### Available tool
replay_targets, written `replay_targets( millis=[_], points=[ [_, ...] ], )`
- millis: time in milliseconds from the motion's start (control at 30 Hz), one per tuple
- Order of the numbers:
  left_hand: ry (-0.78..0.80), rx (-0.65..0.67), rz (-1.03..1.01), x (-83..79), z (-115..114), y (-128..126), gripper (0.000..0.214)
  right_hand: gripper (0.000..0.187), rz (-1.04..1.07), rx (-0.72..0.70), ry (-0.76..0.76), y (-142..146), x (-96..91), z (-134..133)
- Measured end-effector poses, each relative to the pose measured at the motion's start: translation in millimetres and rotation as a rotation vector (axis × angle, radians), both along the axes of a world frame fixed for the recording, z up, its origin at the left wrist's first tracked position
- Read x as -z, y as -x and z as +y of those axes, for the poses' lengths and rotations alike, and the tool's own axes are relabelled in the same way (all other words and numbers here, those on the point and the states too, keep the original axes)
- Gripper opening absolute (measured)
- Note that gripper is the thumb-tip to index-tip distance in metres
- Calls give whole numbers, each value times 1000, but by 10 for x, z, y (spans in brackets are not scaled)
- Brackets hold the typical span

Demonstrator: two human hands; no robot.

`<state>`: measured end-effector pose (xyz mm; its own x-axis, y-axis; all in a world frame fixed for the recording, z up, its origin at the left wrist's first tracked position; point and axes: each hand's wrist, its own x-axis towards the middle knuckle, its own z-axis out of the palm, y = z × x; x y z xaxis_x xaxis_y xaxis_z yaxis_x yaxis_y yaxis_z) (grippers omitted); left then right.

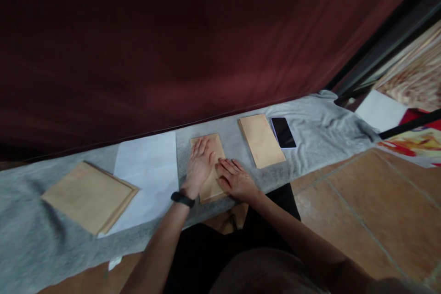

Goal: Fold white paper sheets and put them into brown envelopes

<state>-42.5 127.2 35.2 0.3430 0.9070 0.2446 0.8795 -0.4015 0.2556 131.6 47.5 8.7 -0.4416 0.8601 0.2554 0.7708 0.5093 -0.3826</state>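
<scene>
A brown envelope (pixel 217 144) lies on the grey cloth (pixel 34 239) right in front of me. My left hand (pixel 200 164) rests flat on its left half, fingers stretched out and pointing away; a black band sits on that wrist. My right hand (pixel 234 178) lies flat across the envelope's lower right part, fingers extended toward the left hand. Neither hand grips anything.
A white paper sheet (pixel 148 174) lies left of the envelope, with a stack of brown envelopes (pixel 90 196) further left. To the right lie another brown envelope (pixel 262 140) and a dark phone (pixel 283 132). A dark red curtain (pixel 172 46) hangs behind; tiled floor (pixel 372 202) at right.
</scene>
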Motion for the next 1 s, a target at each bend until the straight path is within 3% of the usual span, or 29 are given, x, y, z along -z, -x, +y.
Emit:
replay_targets(
  millis=[133, 267, 633, 1000],
  points=[
    [76, 138, 110, 101, 360, -42, 58, 43, 40, -6, -9, 4, -42, 13],
    [81, 208, 161, 210, 450, -13, 59, 42, 66, -15, 15, 2, -78, 10],
    [80, 283, 181, 218, 378, 24, 61, 41, 113, -21, 76, -9, -102, 33],
    [83, 324, 160, 202, 16, 66, 58, 52, 175, -37, 101, -43, -14, 44]
  ],
)
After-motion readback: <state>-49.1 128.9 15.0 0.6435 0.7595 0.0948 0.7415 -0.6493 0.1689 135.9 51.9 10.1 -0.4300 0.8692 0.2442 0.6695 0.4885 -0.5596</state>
